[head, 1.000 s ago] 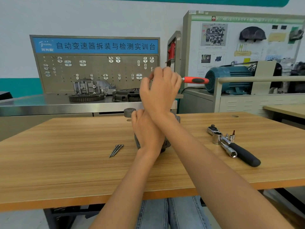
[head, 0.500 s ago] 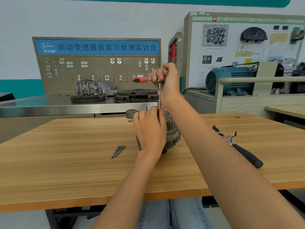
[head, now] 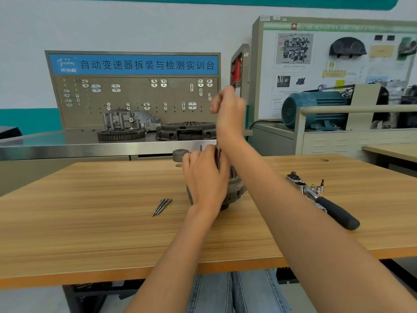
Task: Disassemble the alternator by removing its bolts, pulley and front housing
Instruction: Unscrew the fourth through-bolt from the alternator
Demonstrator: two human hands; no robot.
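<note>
Head view shows the alternator [head: 235,188] sitting near the middle of the wooden table [head: 90,222]. The left hand [head: 204,177] covers its top and left side, with the fingers curled over it to hold it down. The right hand [head: 228,109] is up at 12 o'clock from the alternator, fingers curled as if round the top of a tool. That part is blurry, so I cannot tell just what the fingers pinch. A thin metal shaft [head: 218,158] shows going down from there, right beside the left fingertips.

Three long bolts [head: 162,206] lie together at 9 o'clock from the alternator, near it but not touching. A round grey part [head: 180,155], maybe the pulley, sits at 11 o'clock near the far edge. A ratchet with a black handle [head: 327,204] and some small sockets [head: 316,188] lie well apart at 3 o'clock.

What could go wrong? I think the tool could slip off the bolt head, because the right hand sits high above it and can wobble. Then the shaft might poke the left fingers, since they are so close. The alternator is round and heavy, so it could roll or tip if the left hand lets go. The loose bolts could roll if an arm bumps them.
</note>
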